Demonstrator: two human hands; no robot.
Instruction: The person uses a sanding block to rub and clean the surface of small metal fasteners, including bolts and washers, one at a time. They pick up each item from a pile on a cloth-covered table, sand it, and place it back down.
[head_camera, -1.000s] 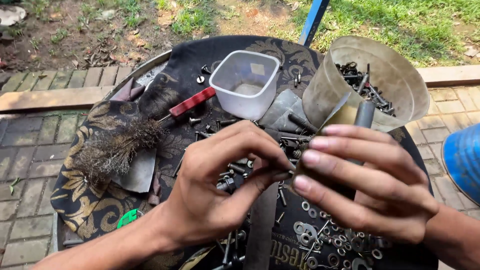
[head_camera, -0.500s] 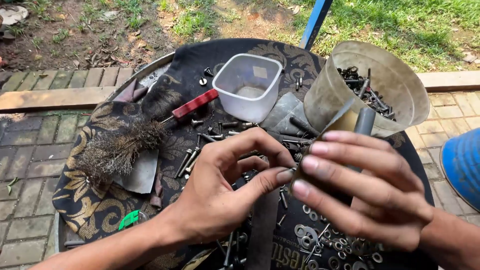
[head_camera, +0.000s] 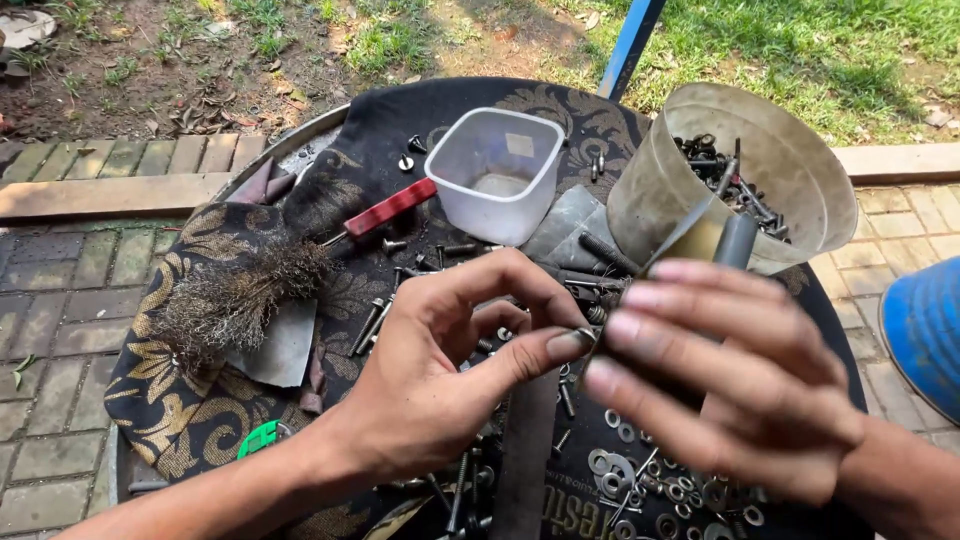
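My left hand (head_camera: 440, 390) and my right hand (head_camera: 720, 380) meet over the middle of a round table draped in a black and gold cloth (head_camera: 190, 420). The left thumb tip presses a small metal part (head_camera: 586, 338) against the right fingertips. The other left fingers are spread above loose bolts (head_camera: 370, 325). My right fingers curl around something dark that they mostly hide. Washers (head_camera: 620, 470) lie under the right hand.
A clear square plastic tub (head_camera: 510, 225) stands at the back. A tan bucket (head_camera: 650, 190) of screws tilts at the right. A red-handled wire brush (head_camera: 240, 295) lies on the left, on a grey sheet (head_camera: 275, 345). A blue drum (head_camera: 925, 330) stands beyond the right edge.
My left fingers have spread out from a tight pinch, and the thumb now reaches to the right fingertips. The right hand has stayed almost still.
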